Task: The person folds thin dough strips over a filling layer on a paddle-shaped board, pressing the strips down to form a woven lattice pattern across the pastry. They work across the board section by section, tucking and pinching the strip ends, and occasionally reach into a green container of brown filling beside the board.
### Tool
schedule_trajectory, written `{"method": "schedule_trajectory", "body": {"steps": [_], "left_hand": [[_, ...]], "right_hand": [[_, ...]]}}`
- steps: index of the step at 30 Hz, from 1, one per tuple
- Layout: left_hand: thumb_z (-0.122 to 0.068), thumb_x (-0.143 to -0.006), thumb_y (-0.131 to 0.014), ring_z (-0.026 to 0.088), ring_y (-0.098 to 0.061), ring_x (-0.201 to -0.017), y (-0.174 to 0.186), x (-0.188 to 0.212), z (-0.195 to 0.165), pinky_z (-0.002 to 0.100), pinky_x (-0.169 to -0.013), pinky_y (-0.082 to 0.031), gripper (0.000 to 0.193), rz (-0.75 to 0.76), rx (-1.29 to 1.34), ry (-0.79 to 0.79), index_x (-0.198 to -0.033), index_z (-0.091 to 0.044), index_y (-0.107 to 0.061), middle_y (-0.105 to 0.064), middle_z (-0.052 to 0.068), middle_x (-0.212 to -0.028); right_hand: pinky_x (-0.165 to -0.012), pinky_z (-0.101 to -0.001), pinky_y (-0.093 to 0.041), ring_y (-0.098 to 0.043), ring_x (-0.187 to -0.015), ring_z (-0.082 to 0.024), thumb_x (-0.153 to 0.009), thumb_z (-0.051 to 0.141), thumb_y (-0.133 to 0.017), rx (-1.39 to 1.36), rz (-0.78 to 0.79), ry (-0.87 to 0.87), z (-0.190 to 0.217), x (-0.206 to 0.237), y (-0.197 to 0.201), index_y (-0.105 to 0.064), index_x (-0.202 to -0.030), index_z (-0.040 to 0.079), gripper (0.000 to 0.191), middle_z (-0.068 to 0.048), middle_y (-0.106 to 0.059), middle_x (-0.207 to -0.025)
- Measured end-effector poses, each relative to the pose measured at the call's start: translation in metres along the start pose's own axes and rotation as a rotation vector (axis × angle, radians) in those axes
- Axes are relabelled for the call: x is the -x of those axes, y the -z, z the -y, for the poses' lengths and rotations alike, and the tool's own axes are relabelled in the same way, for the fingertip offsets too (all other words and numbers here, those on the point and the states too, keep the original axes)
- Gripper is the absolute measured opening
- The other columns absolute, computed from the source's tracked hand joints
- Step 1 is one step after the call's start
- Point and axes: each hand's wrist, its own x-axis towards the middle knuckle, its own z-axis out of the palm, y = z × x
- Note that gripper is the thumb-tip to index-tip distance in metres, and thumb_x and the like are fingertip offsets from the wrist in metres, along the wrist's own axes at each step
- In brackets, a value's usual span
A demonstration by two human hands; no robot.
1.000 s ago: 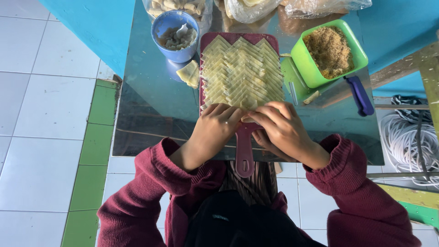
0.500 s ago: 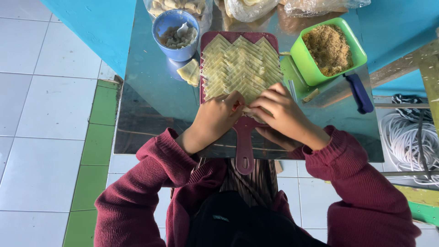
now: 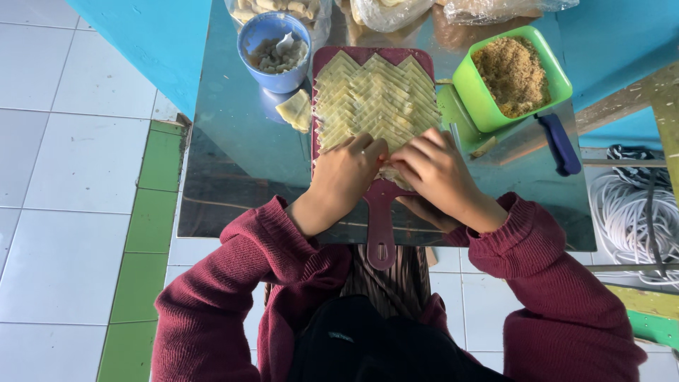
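A maroon cutting board (image 3: 382, 212) with a handle lies on a shiny metal table (image 3: 233, 141). Several pale yellow pastry sheets (image 3: 375, 95) cover it in overlapping zigzag rows. My left hand (image 3: 346, 173) and my right hand (image 3: 435, 173) meet at the near edge of the sheets. The fingers of both pinch a small pastry piece between them; the piece is mostly hidden. Both arms wear dark red sleeves.
A blue cup (image 3: 274, 49) with filling and a spoon stands at the board's far left, a folded pastry (image 3: 296, 111) beside it. A green tub (image 3: 513, 74) of brown crumbs sits at the right, near a blue-handled tool (image 3: 559, 143). Plastic bags (image 3: 396, 10) line the back.
Both hands stay together at the board's near edge, shifting slightly forward over the sheets while working the small piece. Nothing else on the table moved.
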Motion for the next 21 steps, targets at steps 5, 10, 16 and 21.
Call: {"method": "schedule_trajectory", "body": {"steps": [5,10,16,21], "left_hand": [[-0.012,-0.084,-0.071,0.021,-0.067,-0.088,0.011,0.009,0.006,0.034,-0.072,-0.056,0.025,-0.073,-0.038,-0.226,-0.109,-0.013,-0.067,-0.062,0.002,-0.096],[-0.021,-0.089,-0.074,0.022,-0.066,-0.085,0.015,0.011,0.006,0.035,-0.07,-0.055,0.02,-0.071,0.005,-0.242,-0.103,-0.009,-0.066,-0.062,0.004,-0.095],[-0.022,-0.091,-0.074,0.022,-0.066,-0.089,0.004,0.008,0.005,0.036,-0.075,-0.056,0.014,-0.11,-0.13,-0.176,-0.097,-0.011,-0.066,-0.062,0.004,-0.097],[-0.02,-0.091,-0.072,0.025,-0.066,-0.09,0.002,0.007,0.005,0.037,-0.072,-0.056,0.012,-0.125,0.033,-0.087,-0.097,-0.012,-0.067,-0.063,0.005,-0.099]], "right_hand": [[-0.092,-0.0397,-0.045,-0.059,-0.101,-0.022,-0.087,0.015,-0.078,0.124,-0.034,0.173,0.001,0.008,0.005,-0.072,-0.101,0.008,0.017,-0.002,-0.07,-0.103],[-0.092,-0.0398,-0.045,-0.06,-0.101,-0.022,-0.086,0.014,-0.078,0.114,-0.007,0.129,-0.002,0.007,0.001,-0.071,-0.098,0.007,0.015,-0.001,-0.07,-0.101],[-0.093,-0.0387,-0.045,-0.058,-0.104,-0.024,-0.088,0.014,-0.079,0.038,-0.004,0.011,-0.003,0.002,-0.004,-0.071,-0.097,0.008,0.014,-0.001,-0.067,-0.096],[-0.095,-0.0407,-0.044,-0.056,-0.106,-0.025,-0.086,0.013,-0.079,0.155,-0.048,0.042,0.001,0.002,-0.003,-0.072,-0.099,0.008,0.015,-0.003,-0.065,-0.103]]}}
